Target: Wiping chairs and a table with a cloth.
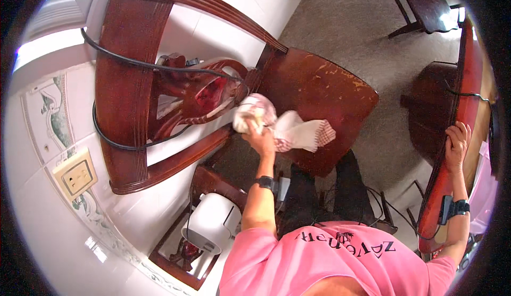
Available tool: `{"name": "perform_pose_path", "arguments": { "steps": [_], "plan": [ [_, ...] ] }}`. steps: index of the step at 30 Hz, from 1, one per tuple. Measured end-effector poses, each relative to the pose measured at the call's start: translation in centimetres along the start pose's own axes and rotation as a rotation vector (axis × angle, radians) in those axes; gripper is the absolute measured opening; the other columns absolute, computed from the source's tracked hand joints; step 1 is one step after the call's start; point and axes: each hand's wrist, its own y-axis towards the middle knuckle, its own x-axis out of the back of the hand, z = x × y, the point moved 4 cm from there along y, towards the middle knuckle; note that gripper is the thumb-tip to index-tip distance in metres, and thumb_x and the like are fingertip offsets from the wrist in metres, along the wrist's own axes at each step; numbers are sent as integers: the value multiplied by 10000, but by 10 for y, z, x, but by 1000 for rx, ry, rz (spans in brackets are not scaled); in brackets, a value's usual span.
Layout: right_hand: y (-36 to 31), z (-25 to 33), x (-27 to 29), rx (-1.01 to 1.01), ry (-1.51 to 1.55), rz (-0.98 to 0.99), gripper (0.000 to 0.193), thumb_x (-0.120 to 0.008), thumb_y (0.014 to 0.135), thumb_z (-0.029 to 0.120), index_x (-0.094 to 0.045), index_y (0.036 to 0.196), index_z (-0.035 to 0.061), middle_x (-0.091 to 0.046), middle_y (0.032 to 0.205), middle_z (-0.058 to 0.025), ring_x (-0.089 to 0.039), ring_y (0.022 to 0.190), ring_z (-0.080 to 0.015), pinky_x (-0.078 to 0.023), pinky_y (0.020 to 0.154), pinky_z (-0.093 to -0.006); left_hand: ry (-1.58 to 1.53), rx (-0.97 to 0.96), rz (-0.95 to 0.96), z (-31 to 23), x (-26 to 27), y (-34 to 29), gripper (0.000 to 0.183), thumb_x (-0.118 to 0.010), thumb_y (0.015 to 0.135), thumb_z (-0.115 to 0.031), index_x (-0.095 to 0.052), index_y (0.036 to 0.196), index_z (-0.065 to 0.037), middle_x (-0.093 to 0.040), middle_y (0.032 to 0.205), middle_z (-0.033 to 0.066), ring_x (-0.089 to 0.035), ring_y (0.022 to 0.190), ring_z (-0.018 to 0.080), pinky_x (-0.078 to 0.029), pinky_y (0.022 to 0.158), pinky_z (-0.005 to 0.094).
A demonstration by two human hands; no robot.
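Note:
My left hand (pixel 260 138) is closed round a white and red checked cloth (pixel 301 132), bunched up in the fingers with a loose end trailing to the right. The cloth lies over the rear of a dark wooden chair's seat (pixel 330 96), close to its carved backrest (pixel 213 91). Worn, scratched patches show on the seat's varnish. Over at the right, my right hand (pixel 456 144) rests on the edge of a reddish wooden table (pixel 444 189), fingers laid over the rim and holding nothing.
A black cable (pixel 175 69) loops over the chair back. A white cylindrical appliance (pixel 213 222) stands on another wooden chair at lower left. The tiled wall (pixel 122 232) has a socket (pixel 75 177). A wooden bench (pixel 420 1) stands farther off, and another dark seat (pixel 431 112) is beside the table.

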Motion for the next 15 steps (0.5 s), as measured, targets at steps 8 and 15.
{"name": "perform_pose_path", "arguments": {
  "steps": [8, 15],
  "plan": [
    [3, 3, -4, -3, -35, 28, 209, -506, 660, -9, -588, 848, 28, -574, 944, -98, -452, 1076, -294, -255, 995, -466, 364, 285, 128, 14, -16, 79, 661, -540, 721, -124, -260, 1320, -136, -328, 1147, 330, -475, 989, 446, -425, 847, 439],
    [-1, -6, -3, 11, -74, 27, 186, -515, 677, 6, -589, 846, 28, -570, 957, -97, -448, 1079, -288, -264, 992, -459, 308, 146, 301, 24, -21, 44, 538, -585, 708, -187, -423, 1218, -130, -501, 1145, 163, -475, 1043, 347, -384, 870, 416]
  ]
}}
